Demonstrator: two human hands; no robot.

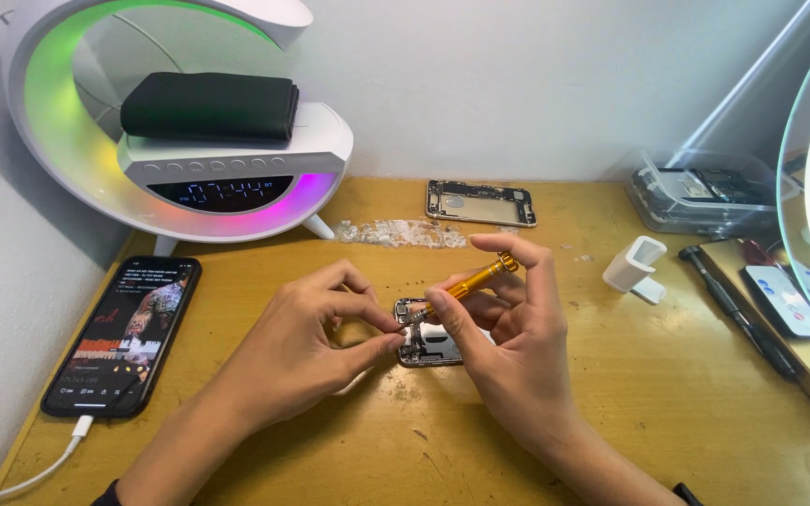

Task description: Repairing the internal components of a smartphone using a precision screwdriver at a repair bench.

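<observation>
I see a gold-orange screwdriver (472, 281) with a silver tip, over a small opened phone (427, 339) showing silver-grey metal and a white patch inside. Table (611, 394) is yellow-ochre wood, scuffed with dark specks. Far left: white ring lamp (77, 178) glowing green through yellow to pink-purple (display digits pale blue on black), with a black folded pouch (208, 106) on it. Near left: black phone (124, 333), screen showing red and dark artwork, white cable (39, 468) plugged in. Far centre: gold-rimmed phone shell (480, 202), grey inside. Right: white clip stand (637, 268), black screwdriver (738, 309), clear plastic box (705, 197).
</observation>
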